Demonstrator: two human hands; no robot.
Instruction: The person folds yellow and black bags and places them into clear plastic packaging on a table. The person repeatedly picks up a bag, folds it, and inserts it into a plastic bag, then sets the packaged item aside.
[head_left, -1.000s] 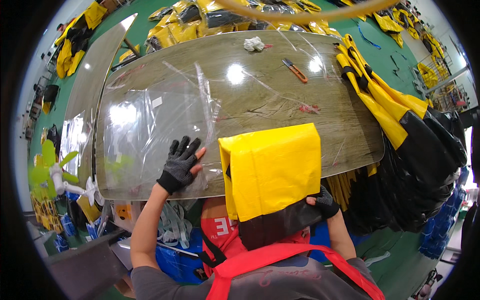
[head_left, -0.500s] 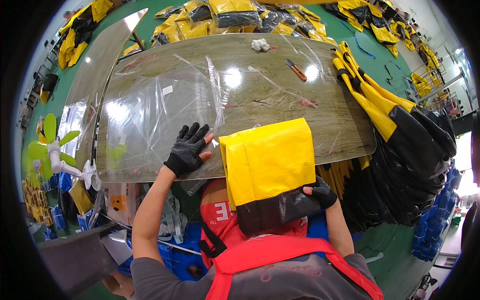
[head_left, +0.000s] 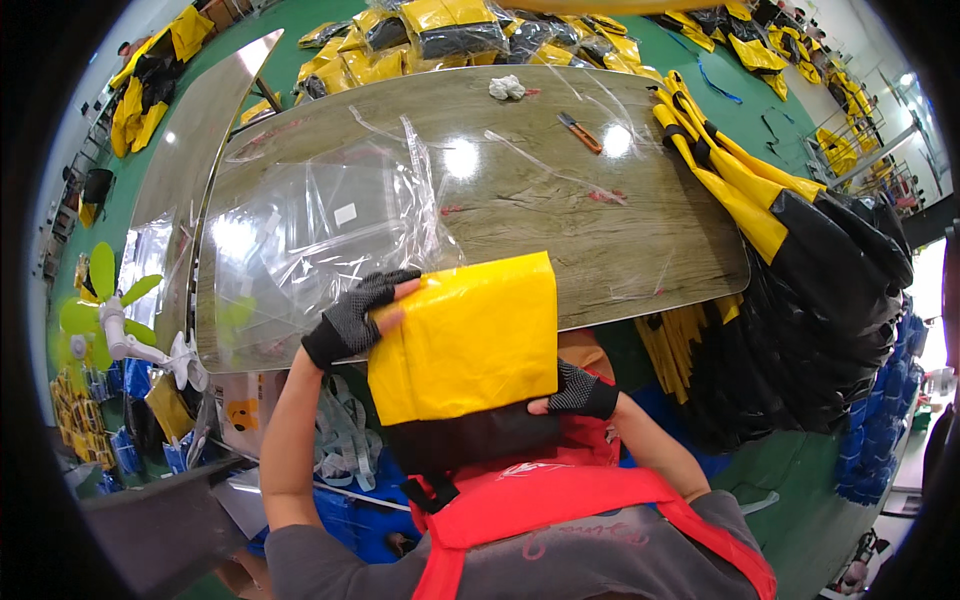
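A folded yellow-and-black plastic sheet (head_left: 465, 345) is tilted over the table's near edge, close to my body. My right hand (head_left: 582, 390), in a black dotted glove with bare fingertips, grips its right edge, thumb on the front. At the bundle's upper left corner is my left hand (head_left: 352, 318), gloved the same way. Its fingers are closed on the near edge of a clear plastic bag (head_left: 290, 240), and its thumb and forefinger touch the yellow sheet. The bag lies wrinkled on the table, a small white label on it.
On the wooden-topped table (head_left: 640, 240) lie an orange-and-black cutter knife (head_left: 580, 133) and a crumpled white wad (head_left: 506, 88). Long yellow-and-black sheets (head_left: 800, 240) hang over the right edge. A green-bladed fan (head_left: 115, 310) stands left. Packed bundles (head_left: 450, 30) lie beyond the table.
The folded sheet has moved left to my left hand, carried by my right. My left fingers, spread before, have closed. The clear bag has shifted toward me and bunched up.
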